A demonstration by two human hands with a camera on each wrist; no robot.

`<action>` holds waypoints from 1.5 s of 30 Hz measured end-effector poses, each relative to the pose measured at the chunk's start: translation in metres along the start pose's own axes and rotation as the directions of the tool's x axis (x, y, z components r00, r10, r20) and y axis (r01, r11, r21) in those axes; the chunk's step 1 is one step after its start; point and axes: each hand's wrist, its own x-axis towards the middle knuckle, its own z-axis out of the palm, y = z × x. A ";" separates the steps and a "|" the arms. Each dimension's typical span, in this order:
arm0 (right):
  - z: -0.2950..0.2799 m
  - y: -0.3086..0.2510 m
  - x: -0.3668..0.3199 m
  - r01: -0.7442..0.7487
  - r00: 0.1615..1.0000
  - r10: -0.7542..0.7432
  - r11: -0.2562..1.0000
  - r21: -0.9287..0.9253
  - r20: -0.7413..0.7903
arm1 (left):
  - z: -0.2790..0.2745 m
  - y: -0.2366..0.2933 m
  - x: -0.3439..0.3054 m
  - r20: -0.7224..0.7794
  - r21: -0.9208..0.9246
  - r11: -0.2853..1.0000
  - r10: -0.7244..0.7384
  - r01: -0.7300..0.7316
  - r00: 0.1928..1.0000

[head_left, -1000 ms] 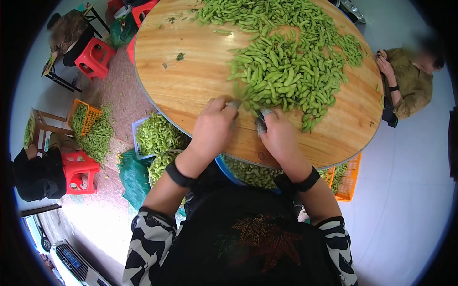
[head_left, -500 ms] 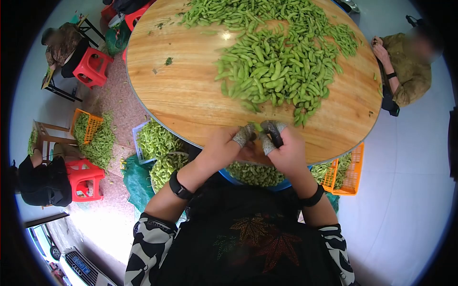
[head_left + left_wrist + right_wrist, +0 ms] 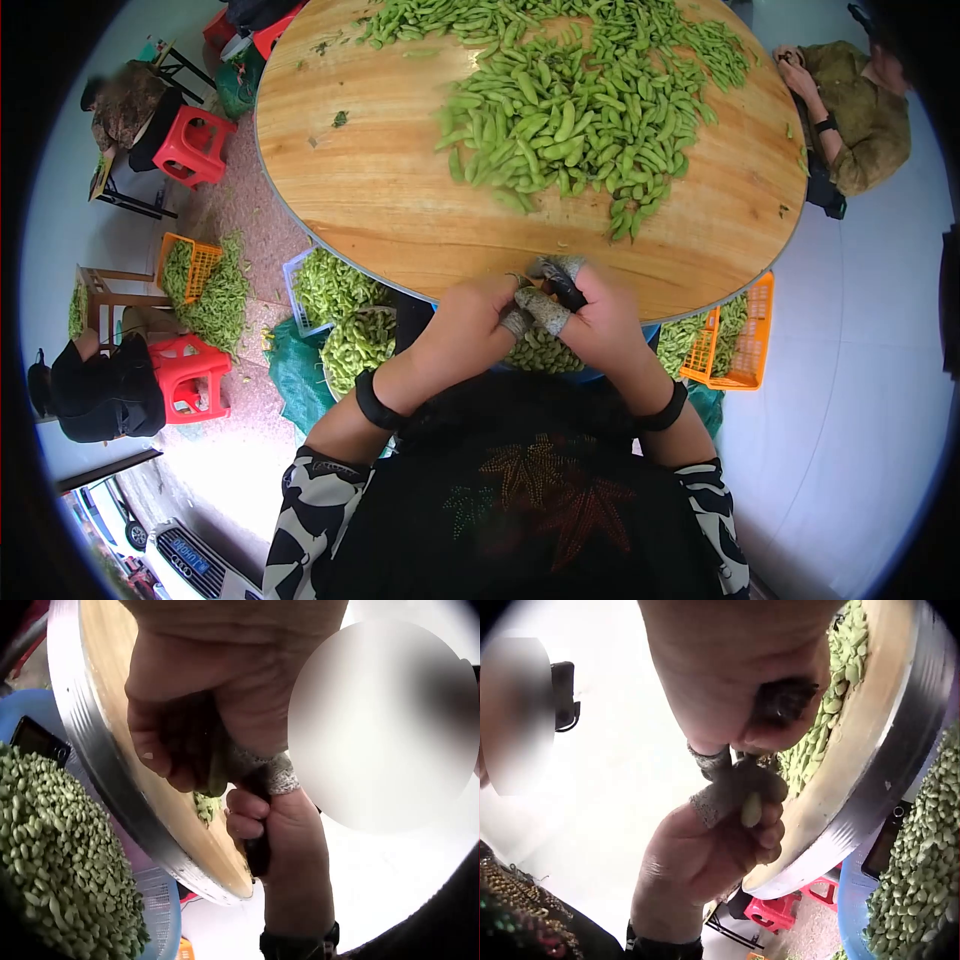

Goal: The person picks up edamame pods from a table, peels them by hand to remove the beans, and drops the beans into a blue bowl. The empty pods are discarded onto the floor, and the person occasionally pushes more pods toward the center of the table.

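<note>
Over the near edge of the round wooden table (image 3: 360, 200), the left hand (image 3: 470, 322) and right hand (image 3: 608, 325) meet, with grey coverings on the thumbs. A green pod (image 3: 751, 810) is pinched between the left thumb and curled fingers in the right wrist view. Curled right fingers grip a small black object (image 3: 564, 284), its exact shape hidden. The thumb tips touch or nearly touch. Beyond both hands lies a heap of green pods (image 3: 570, 120). Below the table edge, a blue basket (image 3: 171, 900) holds shelled beans (image 3: 60, 862).
Pod-filled crates, one orange (image 3: 765, 335) and one pale (image 3: 292, 285), stand beside the table. Red stools (image 3: 192, 375) and spilled pods (image 3: 222, 305) are at the left. Someone in an olive top (image 3: 865, 120) sits at the right; other people sit at the left.
Both hands have drawn back from the heap towards the body and come together at the table edge. The left hand has taken a pod. The head view has shifted slightly.
</note>
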 end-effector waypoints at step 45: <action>0.007 0.012 -0.007 -0.460 0.861 0.360 0.252 0.851 0.359 | 0.027 0.000 0.002 -0.199 -0.840 0.523 -0.053 -0.143 0.979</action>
